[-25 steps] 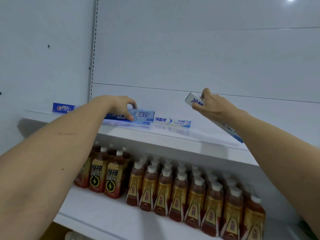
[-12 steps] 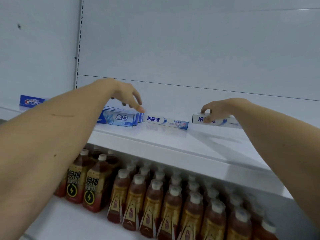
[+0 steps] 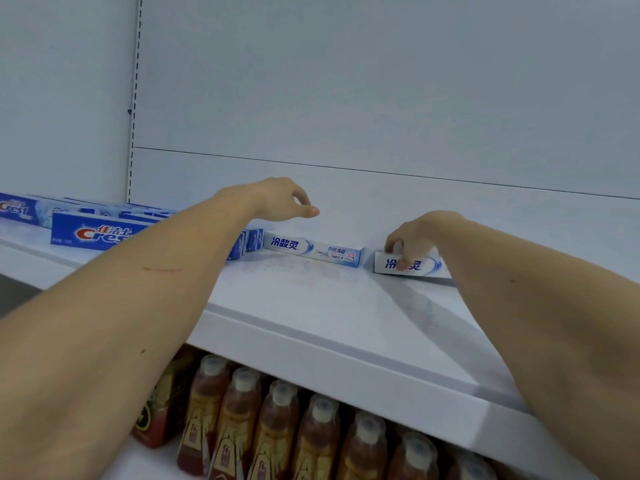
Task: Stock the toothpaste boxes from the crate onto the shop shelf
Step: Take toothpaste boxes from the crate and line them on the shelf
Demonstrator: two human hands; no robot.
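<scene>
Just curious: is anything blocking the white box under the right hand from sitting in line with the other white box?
Nothing visible. The white box under the right hand already lies on the shelf, with a bare gap to the other white box.

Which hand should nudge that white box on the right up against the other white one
The right hand: it already grips the white toothpaste box on the shelf. The left hand hovers empty above the neighbouring white box.
</scene>
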